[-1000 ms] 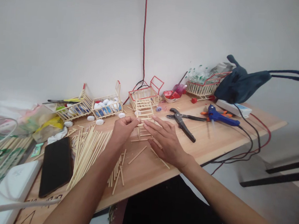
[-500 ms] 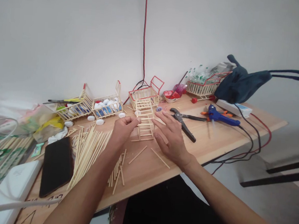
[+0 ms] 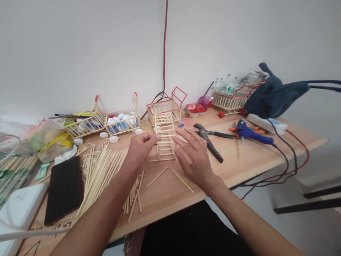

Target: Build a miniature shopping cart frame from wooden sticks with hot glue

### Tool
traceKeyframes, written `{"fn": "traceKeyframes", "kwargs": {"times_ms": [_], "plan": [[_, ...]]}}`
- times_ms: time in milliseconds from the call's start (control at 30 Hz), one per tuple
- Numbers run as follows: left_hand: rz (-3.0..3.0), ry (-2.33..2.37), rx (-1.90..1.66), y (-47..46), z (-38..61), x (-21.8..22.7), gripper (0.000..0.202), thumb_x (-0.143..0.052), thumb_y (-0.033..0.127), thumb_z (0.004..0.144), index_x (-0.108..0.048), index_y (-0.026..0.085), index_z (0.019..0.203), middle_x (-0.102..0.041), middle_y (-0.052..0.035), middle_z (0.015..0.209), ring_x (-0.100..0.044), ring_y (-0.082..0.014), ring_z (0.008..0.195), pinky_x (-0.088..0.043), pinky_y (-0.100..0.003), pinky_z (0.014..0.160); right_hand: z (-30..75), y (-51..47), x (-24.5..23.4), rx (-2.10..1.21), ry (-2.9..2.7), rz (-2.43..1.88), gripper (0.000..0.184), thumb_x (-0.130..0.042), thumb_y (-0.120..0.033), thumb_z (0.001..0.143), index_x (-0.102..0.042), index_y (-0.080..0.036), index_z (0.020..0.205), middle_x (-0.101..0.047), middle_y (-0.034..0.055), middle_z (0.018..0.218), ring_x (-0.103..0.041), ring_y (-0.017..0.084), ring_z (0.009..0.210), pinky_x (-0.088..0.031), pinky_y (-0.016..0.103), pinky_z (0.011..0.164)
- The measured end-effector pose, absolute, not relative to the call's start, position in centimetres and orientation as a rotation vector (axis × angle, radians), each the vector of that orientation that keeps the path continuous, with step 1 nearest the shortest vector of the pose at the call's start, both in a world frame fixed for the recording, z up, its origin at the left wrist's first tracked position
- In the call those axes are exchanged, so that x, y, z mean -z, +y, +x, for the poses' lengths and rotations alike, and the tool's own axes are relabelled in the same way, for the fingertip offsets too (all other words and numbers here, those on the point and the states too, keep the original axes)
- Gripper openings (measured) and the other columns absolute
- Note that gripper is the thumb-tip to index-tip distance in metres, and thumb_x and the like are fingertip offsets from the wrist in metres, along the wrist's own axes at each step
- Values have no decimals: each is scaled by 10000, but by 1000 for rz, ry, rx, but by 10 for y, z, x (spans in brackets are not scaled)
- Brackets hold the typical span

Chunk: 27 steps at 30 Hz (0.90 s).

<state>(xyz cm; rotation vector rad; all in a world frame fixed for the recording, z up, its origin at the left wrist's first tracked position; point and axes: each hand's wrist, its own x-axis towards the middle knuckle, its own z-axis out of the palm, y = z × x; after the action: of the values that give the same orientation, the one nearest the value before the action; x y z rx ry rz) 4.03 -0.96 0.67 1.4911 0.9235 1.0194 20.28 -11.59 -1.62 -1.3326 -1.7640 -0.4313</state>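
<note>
A small ladder-like frame of wooden sticks (image 3: 165, 145) stands tilted on the wooden table (image 3: 245, 158). My left hand (image 3: 140, 147) is closed in a pinch on the frame's upper left edge. Just to the right of the frame is my right hand (image 3: 193, 156), fingers stretched out and apart, holding nothing. Loose wooden sticks (image 3: 101, 171) lie in a pile left of my left forearm, and two single sticks lie below the frame.
Black pliers (image 3: 208, 141) and a blue glue gun (image 3: 252, 133) lie to the right. Several stick baskets (image 3: 122, 119) stand along the wall, one with bottle caps. A black phone (image 3: 63, 188) lies at the left, a dark bag (image 3: 276, 95) at the back right.
My right hand lifted off the frame and moved right. The stick frame, flat under that hand before, now stands tilted, held by my left hand. Little changed in the last half second.
</note>
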Motion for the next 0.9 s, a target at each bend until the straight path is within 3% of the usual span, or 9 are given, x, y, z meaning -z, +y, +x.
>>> {"fn": "traceKeyframes", "kwargs": {"times_ms": [233, 467, 767, 900], "plan": [[1514, 916, -1023, -10, 39, -7, 268, -686, 377, 693, -606, 139, 596, -483, 47, 552, -388, -77, 541, -319, -225, 571, 203, -116, 16, 426, -1773, -1328, 419, -516, -220, 886, -531, -223, 1305, -533, 71, 1386, -374, 263, 1358, -326, 491, 1087], [1516, 928, -1027, -12, 39, -11, 249, -685, 366, 692, -630, 139, 605, -483, 49, 545, -383, -78, 534, -330, -231, 580, 206, -115, 9, 385, -1784, -1340, 613, -512, -306, 903, -315, -207, 1474, -426, 91, 1478, -301, 266, 1405, -273, 499, 1128], [1528, 932, -1040, -12, 39, -10, 254, -691, 370, 691, -634, 141, 597, -501, 41, 547, -394, -83, 535, -330, -232, 571, 214, -99, -12, 407, -1945, -1388, 634, -498, -493, 899, -360, -227, 1457, -407, 82, 1494, -265, 293, 1421, -275, 510, 1115], [1536, 941, -1050, -11, 39, -9, 250, -690, 372, 686, -643, 142, 599, -495, 40, 542, -392, -86, 533, -330, -233, 567, 211, -97, -10, 396, -1991, -1414, 591, -474, -485, 915, -388, -231, 1441, -430, 82, 1480, -279, 284, 1416, -275, 501, 1102]]}}
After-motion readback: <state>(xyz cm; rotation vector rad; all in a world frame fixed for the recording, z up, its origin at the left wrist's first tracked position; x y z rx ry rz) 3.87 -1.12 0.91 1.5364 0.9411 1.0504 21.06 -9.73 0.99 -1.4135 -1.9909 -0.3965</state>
